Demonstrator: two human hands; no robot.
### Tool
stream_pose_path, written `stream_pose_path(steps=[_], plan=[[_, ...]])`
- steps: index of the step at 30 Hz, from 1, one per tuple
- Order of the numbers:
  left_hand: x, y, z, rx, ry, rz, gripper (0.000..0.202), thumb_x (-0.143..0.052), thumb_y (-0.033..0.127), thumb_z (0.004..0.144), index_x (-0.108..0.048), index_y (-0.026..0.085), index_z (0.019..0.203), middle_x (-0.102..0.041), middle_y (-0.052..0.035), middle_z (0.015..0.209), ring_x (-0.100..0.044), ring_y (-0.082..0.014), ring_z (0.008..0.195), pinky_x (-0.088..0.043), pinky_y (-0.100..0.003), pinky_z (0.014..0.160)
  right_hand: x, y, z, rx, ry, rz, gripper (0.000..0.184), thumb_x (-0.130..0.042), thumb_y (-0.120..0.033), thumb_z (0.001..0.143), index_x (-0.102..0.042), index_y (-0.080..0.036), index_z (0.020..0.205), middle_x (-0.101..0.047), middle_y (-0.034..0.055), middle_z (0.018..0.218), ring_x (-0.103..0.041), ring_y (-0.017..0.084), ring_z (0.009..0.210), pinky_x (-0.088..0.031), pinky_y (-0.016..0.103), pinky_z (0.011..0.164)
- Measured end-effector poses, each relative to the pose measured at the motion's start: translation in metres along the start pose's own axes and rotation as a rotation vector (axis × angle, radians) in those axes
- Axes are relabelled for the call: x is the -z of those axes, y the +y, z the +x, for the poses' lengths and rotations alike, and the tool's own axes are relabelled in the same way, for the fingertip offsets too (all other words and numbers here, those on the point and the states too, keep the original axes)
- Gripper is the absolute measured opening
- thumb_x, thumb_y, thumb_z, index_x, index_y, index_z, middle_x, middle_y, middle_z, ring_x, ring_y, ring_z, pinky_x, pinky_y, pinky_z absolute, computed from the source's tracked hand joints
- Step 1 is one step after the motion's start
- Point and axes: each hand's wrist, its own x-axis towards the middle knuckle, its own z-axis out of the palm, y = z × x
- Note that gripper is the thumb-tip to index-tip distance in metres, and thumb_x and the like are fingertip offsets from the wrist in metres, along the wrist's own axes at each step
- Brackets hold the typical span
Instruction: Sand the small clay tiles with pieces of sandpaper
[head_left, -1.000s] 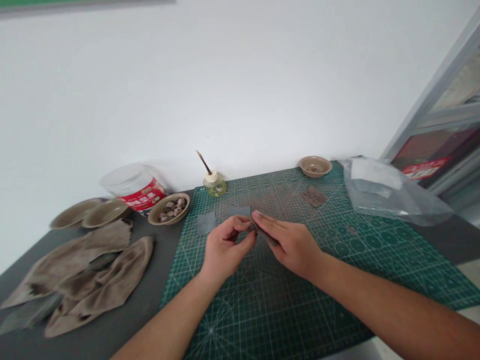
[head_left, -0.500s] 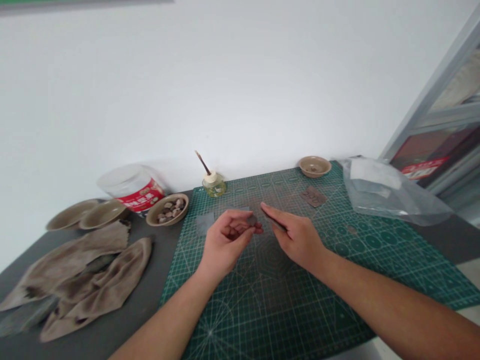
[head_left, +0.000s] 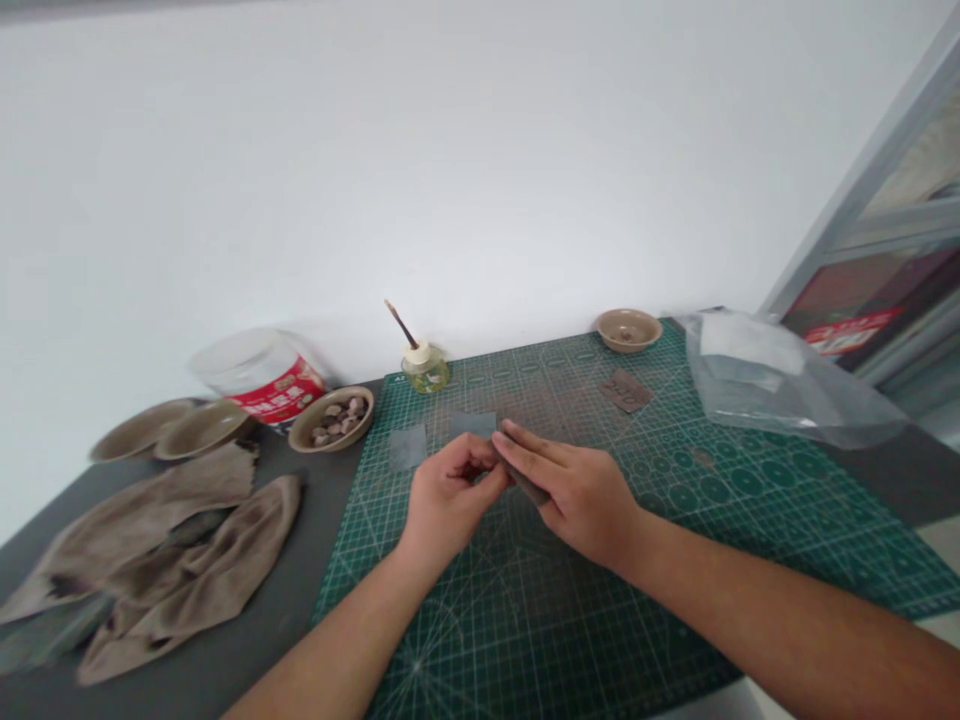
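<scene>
My left hand (head_left: pixel 448 495) and my right hand (head_left: pixel 574 488) meet over the middle of a green cutting mat (head_left: pixel 660 520). The left fingers pinch a small dark piece that I cannot name. The right hand holds a thin dark grey strip (head_left: pixel 529 489) under its flat fingers and presses it against that piece. Two grey square patches (head_left: pixel 409 446) lie on the mat just beyond the hands.
A small glass bottle with a brush (head_left: pixel 424 366) stands at the mat's far edge. A bowl of small stones (head_left: pixel 331 417), a red-labelled tub (head_left: pixel 261 375), empty dishes (head_left: pixel 169 428) and brown rags (head_left: pixel 161 535) lie left. Another bowl (head_left: pixel 628 329), a brown scrap (head_left: pixel 625 391) and a plastic bag (head_left: pixel 765 380) lie right.
Half a second ago the hands were slightly apart; now the right hand has moved back left and down onto the piece in the left fingers.
</scene>
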Motion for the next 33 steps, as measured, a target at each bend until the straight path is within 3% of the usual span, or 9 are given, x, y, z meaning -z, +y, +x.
stream_pose_path(steps=[8, 20, 27, 33], plan=[[-0.001, -0.001, -0.003, -0.04, 0.013, -0.041, 0.009, -0.071, 0.017, 0.076, -0.063, 0.018, 0.071, -0.065, 0.001, 0.067, -0.062, -0.0121, 0.062, -0.052, -0.023, 0.061, 0.003, -0.001, 0.001, -0.02, 0.015, 0.008, 0.058, -0.048, -0.013, 0.093, -0.038, -0.025, 0.149, -0.045, 0.0028, 0.15, -0.057, 0.018, 0.126, -0.049, 0.032, 0.105], [-0.001, 0.001, -0.001, -0.049, 0.01, -0.078, 0.017, -0.07, 0.012, 0.072, -0.056, 0.017, 0.067, -0.059, 0.0042, 0.063, -0.056, -0.0092, 0.058, -0.047, -0.02, 0.057, 0.0, -0.003, 0.0, 0.0, 0.006, 0.005, 0.061, -0.05, -0.014, 0.091, -0.037, -0.025, 0.15, -0.044, 0.0032, 0.15, -0.06, 0.019, 0.123, -0.051, 0.032, 0.103], [-0.002, 0.007, -0.001, -0.024, 0.003, -0.207, 0.022, -0.072, 0.016, 0.076, -0.051, 0.018, 0.07, -0.068, -0.0004, 0.075, -0.066, -0.0135, 0.066, -0.053, -0.024, 0.062, 0.002, 0.007, 0.003, -0.141, 0.023, 0.056, 0.055, -0.05, -0.013, 0.092, -0.045, -0.026, 0.145, -0.052, 0.0011, 0.144, -0.059, 0.017, 0.124, -0.049, 0.032, 0.105], [-0.001, 0.001, 0.0, -0.038, -0.006, -0.152, 0.017, -0.07, 0.013, 0.075, -0.054, 0.018, 0.073, -0.063, 0.0032, 0.069, -0.062, -0.0109, 0.062, -0.05, -0.021, 0.058, 0.001, -0.002, 0.002, -0.078, 0.079, 0.078, 0.055, -0.048, -0.015, 0.095, -0.041, -0.029, 0.148, -0.05, 0.0018, 0.146, -0.059, 0.018, 0.124, -0.05, 0.032, 0.104]])
